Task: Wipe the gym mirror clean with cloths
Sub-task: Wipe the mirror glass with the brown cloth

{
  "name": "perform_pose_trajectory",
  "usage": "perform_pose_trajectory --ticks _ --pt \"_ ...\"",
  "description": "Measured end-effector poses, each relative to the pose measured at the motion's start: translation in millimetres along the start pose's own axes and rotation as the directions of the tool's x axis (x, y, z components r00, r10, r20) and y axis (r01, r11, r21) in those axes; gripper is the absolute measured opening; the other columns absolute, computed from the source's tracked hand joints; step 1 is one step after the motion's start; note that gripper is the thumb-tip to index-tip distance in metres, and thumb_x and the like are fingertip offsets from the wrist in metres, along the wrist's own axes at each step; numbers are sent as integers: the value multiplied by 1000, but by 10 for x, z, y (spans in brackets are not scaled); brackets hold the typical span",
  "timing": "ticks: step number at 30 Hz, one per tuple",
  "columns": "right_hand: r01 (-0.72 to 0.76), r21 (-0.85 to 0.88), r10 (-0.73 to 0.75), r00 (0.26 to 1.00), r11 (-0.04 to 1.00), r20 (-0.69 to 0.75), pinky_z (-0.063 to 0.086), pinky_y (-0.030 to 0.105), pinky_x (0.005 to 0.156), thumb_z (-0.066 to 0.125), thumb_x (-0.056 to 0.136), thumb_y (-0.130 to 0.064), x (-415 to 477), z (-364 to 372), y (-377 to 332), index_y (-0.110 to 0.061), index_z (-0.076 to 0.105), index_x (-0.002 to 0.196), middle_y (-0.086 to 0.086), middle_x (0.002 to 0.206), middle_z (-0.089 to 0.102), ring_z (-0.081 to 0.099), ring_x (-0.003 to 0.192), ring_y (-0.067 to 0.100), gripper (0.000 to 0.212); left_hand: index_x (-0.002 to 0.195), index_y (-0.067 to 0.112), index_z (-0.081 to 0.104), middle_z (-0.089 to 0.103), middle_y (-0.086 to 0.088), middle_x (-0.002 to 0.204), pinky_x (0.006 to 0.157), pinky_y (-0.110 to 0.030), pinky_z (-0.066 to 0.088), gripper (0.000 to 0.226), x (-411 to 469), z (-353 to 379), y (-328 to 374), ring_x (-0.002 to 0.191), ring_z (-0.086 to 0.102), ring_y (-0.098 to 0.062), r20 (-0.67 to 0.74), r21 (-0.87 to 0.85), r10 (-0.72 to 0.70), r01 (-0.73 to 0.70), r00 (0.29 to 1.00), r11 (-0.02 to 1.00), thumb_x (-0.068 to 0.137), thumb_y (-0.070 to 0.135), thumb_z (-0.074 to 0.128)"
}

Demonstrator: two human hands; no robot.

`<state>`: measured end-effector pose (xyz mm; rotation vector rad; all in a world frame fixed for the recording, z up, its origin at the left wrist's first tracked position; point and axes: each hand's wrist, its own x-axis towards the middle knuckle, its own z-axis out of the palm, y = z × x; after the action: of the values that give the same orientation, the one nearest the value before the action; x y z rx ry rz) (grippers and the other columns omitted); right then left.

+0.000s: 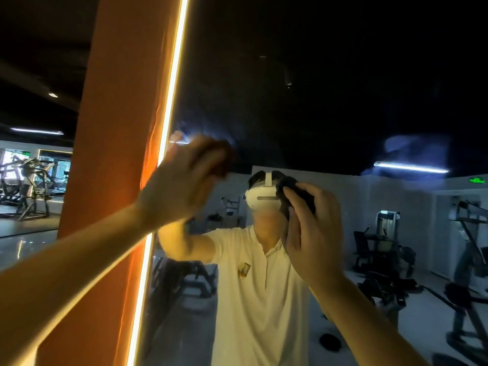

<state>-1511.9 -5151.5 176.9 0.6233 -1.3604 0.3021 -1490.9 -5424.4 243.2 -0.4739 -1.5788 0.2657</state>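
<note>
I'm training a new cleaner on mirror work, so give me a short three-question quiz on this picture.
1. True or false: the right hand holds nothing.
2. Which hand is nearer the lit strip at the mirror's edge? A) left hand B) right hand
3. Fill in: the left hand's cloth looks brownish; the right hand's cloth looks ____.
Key: 1 false, it grips a cloth; 2 A; 3 dark.
</note>
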Motion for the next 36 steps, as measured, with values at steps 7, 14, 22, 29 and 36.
perform_pose_trajectory --ticks 7,14,22,29,36 --pt "10 24 -10 1000 1000 11 50 51 92 56 92 -5 -116 19 -35 -10 62 131 14 131 58 55 117 34 41 145 5 51 42 -25 150 125 -45 27 47 -610 155 470 138 44 -43 -95 -157 -70 55 993 986 102 22 58" --pt "18 24 -19 1000 1000 19 49 49 96 55 95 -8 -124 37 -181 -5 69 125 17 128 61 58 116 36 34 154 22 42 45 -16 157 127 -53 19 55 -1073 5 530 148 38 -35 325 54 525 -570 786 820 100 18 45" --pt "27 53 -28 999 998 16 51 53 91 61 88 -2 -177 58 -166 -5 68 126 16 127 61 59 115 36 38 149 2 48 40 -27 153 125 -39 25 50 -201 93 269 142 38 -42 -128 -147 -330 312 935 939 105 27 47" --pt "-7 52 5 1000 999 31 50 48 93 56 94 -8 -238 -1 -255 -5 71 124 17 125 65 60 115 34 34 157 22 39 43 -13 159 129 -51 13 61 -1341 24 917 152 35 -33 279 -51 449 -454 849 890 99 24 58" --pt "-20 66 18 999 998 31 51 53 92 57 94 -8 -275 -33 -168 -3 67 127 18 127 61 58 116 35 35 153 10 46 39 -20 158 126 -42 12 51 -136 80 307 145 37 -38 -13 118 -75 76 997 990 111 37 34"
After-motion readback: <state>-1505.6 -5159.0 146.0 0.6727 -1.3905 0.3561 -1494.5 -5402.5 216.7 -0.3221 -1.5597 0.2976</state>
